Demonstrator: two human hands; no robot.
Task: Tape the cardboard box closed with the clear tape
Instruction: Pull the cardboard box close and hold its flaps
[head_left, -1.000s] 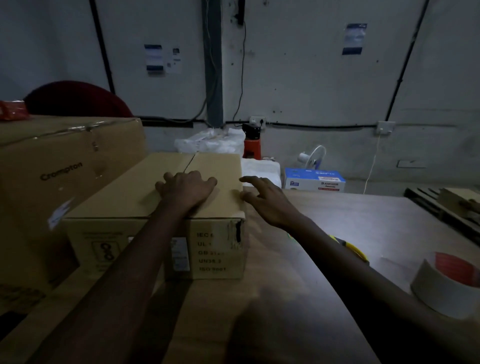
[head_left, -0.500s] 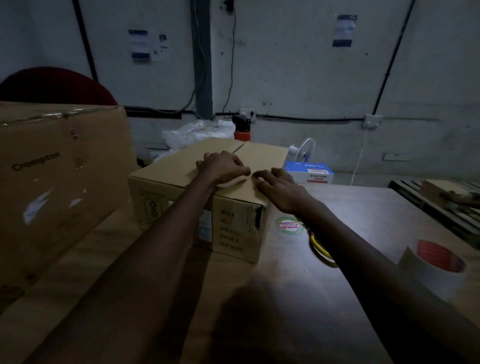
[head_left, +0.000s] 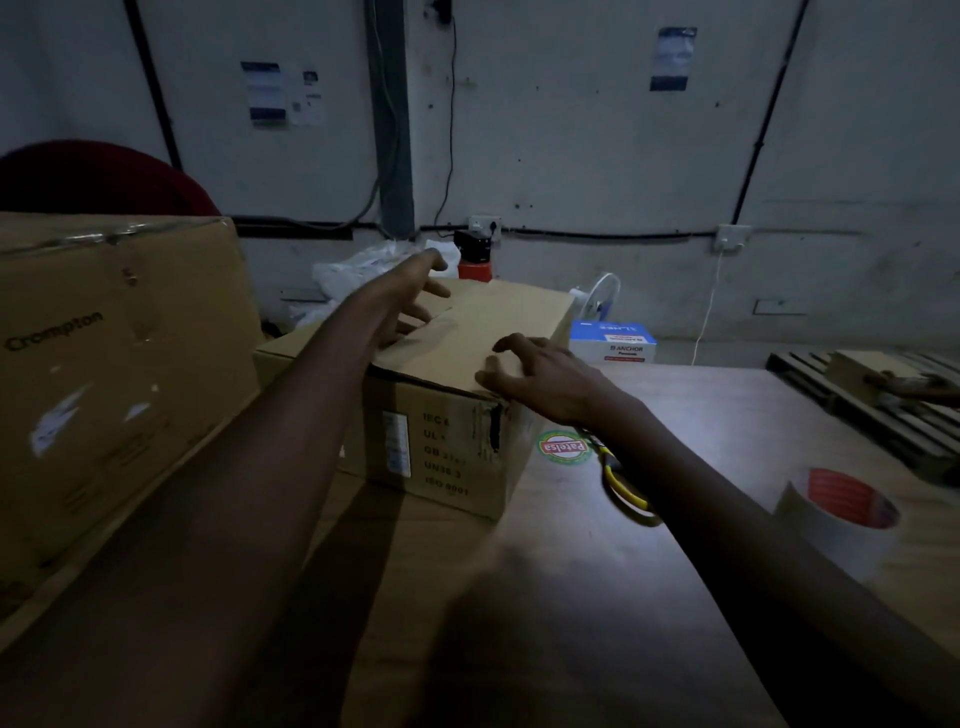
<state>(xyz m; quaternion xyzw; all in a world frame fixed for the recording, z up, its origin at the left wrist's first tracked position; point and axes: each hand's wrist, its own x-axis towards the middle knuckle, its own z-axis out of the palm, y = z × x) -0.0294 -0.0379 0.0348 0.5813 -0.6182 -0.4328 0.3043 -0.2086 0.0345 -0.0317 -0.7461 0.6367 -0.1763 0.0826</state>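
At desk (head_left: 571, 597) centre: cardboard box (head_left: 447, 457), flaps down, seam seemingly untaped; left hand (head_left: 410, 291) spread open over its top, right hand (head_left: 540, 379) relaxed on its 4 o'clock corner, both hands holding nothing; tape roll (head_left: 836, 525) untouched at 4 o'clock, taping judged not yet begun.

Brown cardboard box (head_left: 467, 364) lies flaps down; tape roll (head_left: 836, 525) well apart.

Cardboard box (head_left: 467, 338): light brown, black letters on side.
Big box (head_left: 119, 364), 9 o'clock: brown, black word, white scuffs.
Tape roll (head_left: 831, 525), 4 o'clock: pale, red-orange inside.
Round sticker (head_left: 565, 447): green ring, red middle, white letters.
Tool (head_left: 621, 486): yellow, black.
Small box (head_left: 613, 340), 1 o'clock: blue, white.
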